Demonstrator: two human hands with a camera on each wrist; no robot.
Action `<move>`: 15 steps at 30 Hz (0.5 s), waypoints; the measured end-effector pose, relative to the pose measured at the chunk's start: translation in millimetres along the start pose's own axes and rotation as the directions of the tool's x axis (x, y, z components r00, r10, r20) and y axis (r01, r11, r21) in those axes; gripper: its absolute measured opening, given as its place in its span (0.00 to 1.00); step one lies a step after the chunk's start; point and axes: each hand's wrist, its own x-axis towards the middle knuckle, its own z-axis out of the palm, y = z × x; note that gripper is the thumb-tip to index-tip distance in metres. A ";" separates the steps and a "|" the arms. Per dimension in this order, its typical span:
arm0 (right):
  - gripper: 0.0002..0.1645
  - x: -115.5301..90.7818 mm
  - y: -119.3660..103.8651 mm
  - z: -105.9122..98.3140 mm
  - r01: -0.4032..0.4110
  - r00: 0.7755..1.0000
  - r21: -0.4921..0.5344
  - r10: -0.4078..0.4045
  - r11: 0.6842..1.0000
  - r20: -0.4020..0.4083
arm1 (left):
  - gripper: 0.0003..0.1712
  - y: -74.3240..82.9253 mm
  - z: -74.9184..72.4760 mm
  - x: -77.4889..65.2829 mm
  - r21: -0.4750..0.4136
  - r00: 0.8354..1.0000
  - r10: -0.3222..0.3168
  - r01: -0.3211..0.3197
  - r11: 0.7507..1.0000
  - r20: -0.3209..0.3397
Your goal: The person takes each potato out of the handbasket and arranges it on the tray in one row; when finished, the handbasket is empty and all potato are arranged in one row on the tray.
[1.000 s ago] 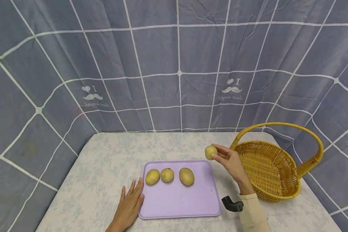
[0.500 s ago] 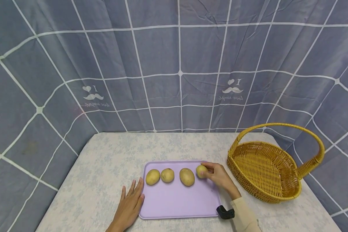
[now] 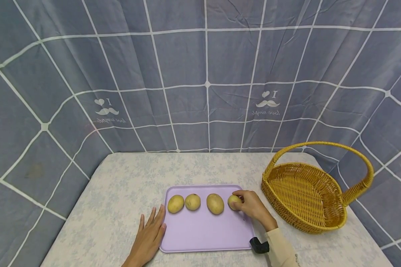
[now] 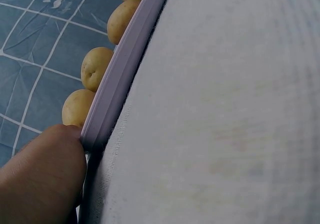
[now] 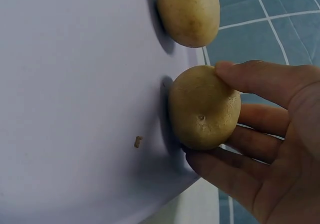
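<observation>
With the right hand (image 3: pixel 252 207) pinching the small yellow-brown potato (image 3: pixel 234 202) at the lilac plastic tray's (image 3: pixel 204 233) far right, and the left hand (image 3: pixel 149 237) flat, fingers spread, a careless release risked it rolling off.

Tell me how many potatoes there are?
4, all in a row on the purple tray: the left potato, the second potato, the third potato and the last potato, which the right hand holds. The basket looks empty.
</observation>
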 end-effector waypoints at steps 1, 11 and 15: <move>0.22 0.1 -0.8 -0.1 0.003 1.000 -0.008 -0.003 1.000 0.000 | 0.30 -0.1 0.1 -0.2 0.003 1.000 -0.001 0.001 1.000 0.001; 0.23 1.0 -3.7 1.6 0.012 1.000 -0.067 -0.012 0.998 -0.001 | 0.31 -0.2 -0.1 0.0 -0.003 1.000 -0.010 0.010 1.000 0.005; 0.22 2.0 -4.4 1.5 0.011 1.000 -0.072 -0.011 0.997 -0.003 | 0.31 0.0 -0.5 -0.1 -0.005 1.000 -0.011 0.011 1.000 0.004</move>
